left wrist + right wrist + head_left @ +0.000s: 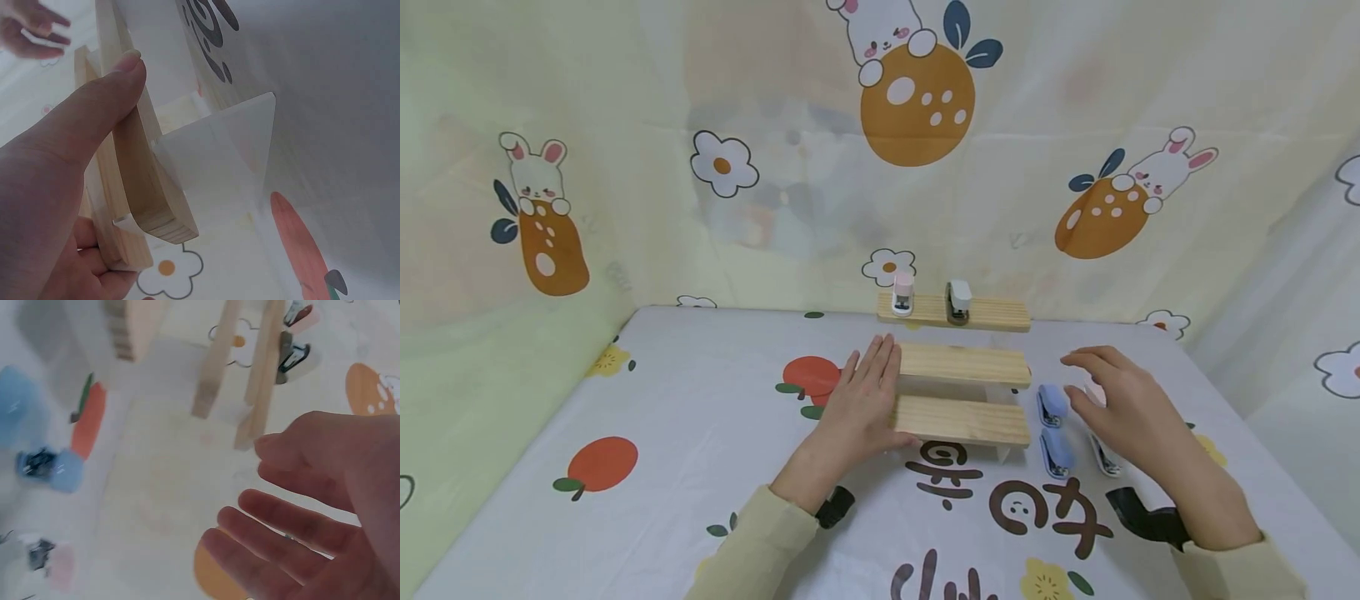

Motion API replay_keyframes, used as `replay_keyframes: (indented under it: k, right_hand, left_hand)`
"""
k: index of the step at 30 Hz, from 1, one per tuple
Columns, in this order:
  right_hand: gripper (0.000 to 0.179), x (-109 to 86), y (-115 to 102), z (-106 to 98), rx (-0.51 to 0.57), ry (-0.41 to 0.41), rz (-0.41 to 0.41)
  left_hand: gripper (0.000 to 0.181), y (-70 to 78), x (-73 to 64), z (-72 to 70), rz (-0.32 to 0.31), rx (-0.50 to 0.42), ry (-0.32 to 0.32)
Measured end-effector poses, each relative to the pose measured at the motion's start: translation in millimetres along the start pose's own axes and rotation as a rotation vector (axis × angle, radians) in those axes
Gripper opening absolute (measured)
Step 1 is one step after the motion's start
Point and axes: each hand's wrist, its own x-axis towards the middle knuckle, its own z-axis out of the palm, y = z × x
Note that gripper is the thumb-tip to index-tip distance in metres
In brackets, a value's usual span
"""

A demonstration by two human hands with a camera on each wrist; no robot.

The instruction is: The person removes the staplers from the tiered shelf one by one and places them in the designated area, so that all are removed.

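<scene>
A stepped rack (962, 364) of three pale wooden planks on clear supports (219, 147) stands at the table's middle. My left hand (859, 406) holds its left end; in the left wrist view the thumb lies against the front plank (159, 194) and curled fingers reach a plank behind. On the back plank sit a pink-and-white mini stapler (902, 294) and a white-and-dark-grey one (958, 302). My right hand (1123, 408), fingers apart and holding nothing, hovers right of the rack. Two blue mini staplers (1052, 405) lie near it, and a pink-and-white stapler (1107, 457) is partly hidden beneath it.
A white cloth printed with fruit and brown characters covers the table (700, 467). Behind it hangs a pale curtain (790, 233) with rabbits and flowers, close behind the rack's back plank. Another curtain (1285, 350) borders the right side.
</scene>
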Motion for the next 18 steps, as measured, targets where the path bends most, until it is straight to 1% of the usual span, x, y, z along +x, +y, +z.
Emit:
replay_keyframes:
  k: [4, 8, 13, 18]
  right_hand:
    - [0.035, 14.0, -11, -3, -0.005, 0.035, -0.044]
    - [0.037, 29.1, -22, -6, -0.002, 0.050, -0.079]
    - [0.040, 44.8, -32, -8, 0.013, 0.057, -0.098]
    - [0.039, 56.0, -39, -5, 0.033, 0.066, -0.113]
  left_hand:
    - [0.130, 0.4, 0.1, 0.0, 0.000, -0.005, -0.001]
    - [0.131, 0.4, 0.3, 0.0, -0.004, -0.008, -0.006]
    - [0.131, 0.9, 0.3, 0.3, -0.012, -0.008, -0.008]
    - [0.131, 0.7, 0.3, 0.5, -0.015, -0.003, -0.007]
